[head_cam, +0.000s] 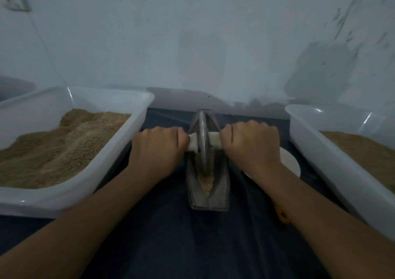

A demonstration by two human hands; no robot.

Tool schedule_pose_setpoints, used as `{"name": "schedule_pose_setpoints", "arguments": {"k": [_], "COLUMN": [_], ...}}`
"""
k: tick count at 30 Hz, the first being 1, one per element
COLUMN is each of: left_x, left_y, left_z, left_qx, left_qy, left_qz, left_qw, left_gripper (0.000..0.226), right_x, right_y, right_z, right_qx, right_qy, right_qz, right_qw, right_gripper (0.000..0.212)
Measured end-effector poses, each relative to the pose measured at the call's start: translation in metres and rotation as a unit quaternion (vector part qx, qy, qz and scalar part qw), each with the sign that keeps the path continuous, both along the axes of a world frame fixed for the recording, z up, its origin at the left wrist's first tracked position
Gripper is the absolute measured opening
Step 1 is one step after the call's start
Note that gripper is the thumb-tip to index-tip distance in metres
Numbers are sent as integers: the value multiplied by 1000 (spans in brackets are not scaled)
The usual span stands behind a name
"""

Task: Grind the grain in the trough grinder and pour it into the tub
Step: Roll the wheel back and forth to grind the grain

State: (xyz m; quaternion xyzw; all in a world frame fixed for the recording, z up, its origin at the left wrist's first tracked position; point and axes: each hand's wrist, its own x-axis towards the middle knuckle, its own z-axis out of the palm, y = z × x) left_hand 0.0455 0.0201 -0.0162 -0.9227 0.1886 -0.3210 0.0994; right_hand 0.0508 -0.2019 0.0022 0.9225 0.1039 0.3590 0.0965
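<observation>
Gripping the white handle (193, 143) both sides of the wheel (203, 142), I'd roll evenly through the grain (206, 181) beneath, keeping the trough (208, 199) steady.

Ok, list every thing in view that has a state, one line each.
left hand: grips the axle's left end
right hand: grips the axle's right end
grinding wheel: upright in the trough
trough grinder: holds some grain at its near end
left tub: heaped with grain
right tub: partly filled with grain
white disc: flat on the cloth, partly hidden
</observation>
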Motion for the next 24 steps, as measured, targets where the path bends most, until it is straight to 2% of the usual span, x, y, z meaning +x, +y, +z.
{"name": "schedule_pose_setpoints", "arguments": {"k": [3, 6, 10, 13, 14, 16, 19, 21, 23, 24], "left_x": [-22, -22, 1, 29, 42, 65, 98, 106, 99, 91], "left_y": [0, -3, -2, -9, -12, -18, -28, -33, -33, -31], "left_z": [-2, -2, 1, 4, 8, 17, 31, 36, 36, 34], "left_qx": [-133, -151, -11, 50, 51, 46, -33, -57, -42, -6], "left_qy": [-26, -44, -46, -49, -48, -18, 58, 84, 68, 34], "left_qz": [-18, -3, -1, 43, 41, 45, 73, 85, 73, 51], "left_qw": [991, 987, 999, 997, 997, 998, 995, 991, 994, 998], "left_gripper": [27, 36, 12, 9, 9, 23, 48, 56, 46, 37], "right_x": [-20, -22, -3, 34, 48, 74, 105, 114, 109, 100], "right_y": [-2, -2, -2, -8, -11, -18, -26, -27, -27, -24], "right_z": [-8, -12, -7, 4, 8, 13, 16, 14, 9, 8], "right_qx": [77, 103, 66, 122, 116, 76, -11, 2, 39, 89], "right_qy": [-111, -122, 2, 107, 152, 254, 324, 340, 327, 310], "right_qz": [63, 71, -18, -34, -34, -28, 3, -3, -7, -21], "right_qw": [989, 985, 998, 986, 981, 964, 946, 940, 944, 946], "right_gripper": [41, 45, 50, 52, 52, 42, 9, 20, 15, 29]}}
